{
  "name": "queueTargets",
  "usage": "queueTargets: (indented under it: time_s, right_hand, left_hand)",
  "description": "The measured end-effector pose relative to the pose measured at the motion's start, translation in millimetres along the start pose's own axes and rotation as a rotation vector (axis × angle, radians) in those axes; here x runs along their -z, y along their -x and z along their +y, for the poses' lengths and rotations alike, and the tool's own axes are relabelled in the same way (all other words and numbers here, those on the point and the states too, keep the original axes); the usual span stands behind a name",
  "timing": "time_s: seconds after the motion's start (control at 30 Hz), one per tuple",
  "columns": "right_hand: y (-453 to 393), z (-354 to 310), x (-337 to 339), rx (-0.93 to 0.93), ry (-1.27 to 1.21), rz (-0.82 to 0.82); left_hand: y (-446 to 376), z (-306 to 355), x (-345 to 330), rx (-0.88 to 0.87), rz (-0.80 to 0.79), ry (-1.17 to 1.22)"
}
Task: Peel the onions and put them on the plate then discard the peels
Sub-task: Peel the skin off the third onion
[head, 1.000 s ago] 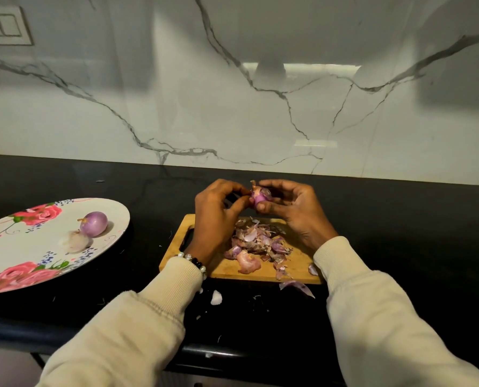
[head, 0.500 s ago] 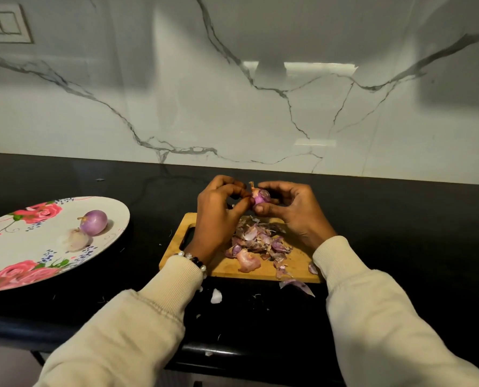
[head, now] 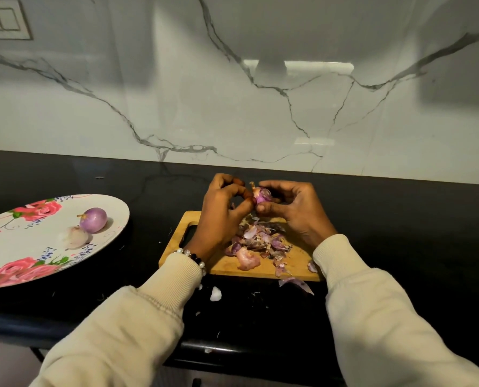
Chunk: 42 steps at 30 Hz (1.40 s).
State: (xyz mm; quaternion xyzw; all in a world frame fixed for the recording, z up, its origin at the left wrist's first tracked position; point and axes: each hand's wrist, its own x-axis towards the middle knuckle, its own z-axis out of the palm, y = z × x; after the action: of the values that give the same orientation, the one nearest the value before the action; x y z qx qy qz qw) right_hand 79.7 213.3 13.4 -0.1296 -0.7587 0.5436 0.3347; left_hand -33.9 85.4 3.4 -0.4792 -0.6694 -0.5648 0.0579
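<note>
Progress stands partway. Two peeled onions [head: 89,224] lie on the floral plate [head: 15,247], well apart from the work area. A third onion [head: 262,195] is held above the wooden cutting board [head: 260,268]: the right hand [head: 297,210] grips it, and the left hand [head: 221,213] pinches at its skin. Loose peels [head: 260,238] are heaped on the board, with a few on the black counter [head: 400,233]. Judged remaining: finish peeling, plate the onion, discard the peels.

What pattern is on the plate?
Pink roses with green leaves on the white plate; head view.
</note>
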Motion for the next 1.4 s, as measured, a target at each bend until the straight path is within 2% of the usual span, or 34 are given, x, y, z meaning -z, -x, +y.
queueTargets:
  time_s: [0.1, 0.2, 0.37, 0.63, 0.73, 0.83, 0.97, 1.4]
  right_hand:
    - [0.6, -2.5, -0.4, 0.025, -0.006, 0.017]
    - [-0.1, -4.2, 0.4, 0.075, 0.05, 0.057]
    - [0.1, -4.4, -1.4, 0.129, 0.22, 0.06]
    - [2.5, -4.5, -5.1, 0.214, 0.307, 0.007]
    - [1.4, -1.8, -5.2, 0.203, 0.295, 0.033]
    - [-0.9, 0.6, -4.8, 0.162, 0.243, 0.054]
    - [-1.8, 1.4, -4.3, 0.152, 0.191, 0.063]
    - [-0.9, -0.6, -4.1, 0.137, 0.1, 0.045]
  left_hand:
    - [-1.0, -0.2, -1.3, 0.009, -0.008, 0.02]
    - [-0.9, 0.6, -2.4, 0.114, 0.057, 0.11]
    - [3.3, 6.7, 0.4, 0.317, 0.029, 0.406]
    - [3.7, 6.2, 1.1, 0.386, 0.093, 0.391]
    - [4.7, 7.2, -0.2, 0.362, 0.12, 0.311]
    - [6.5, 9.2, -0.6, 0.26, 0.143, 0.21]
    - [7.1, 10.0, -0.4, 0.174, 0.163, 0.204]
    - [7.6, 11.2, 0.1, 0.167, 0.199, 0.23]
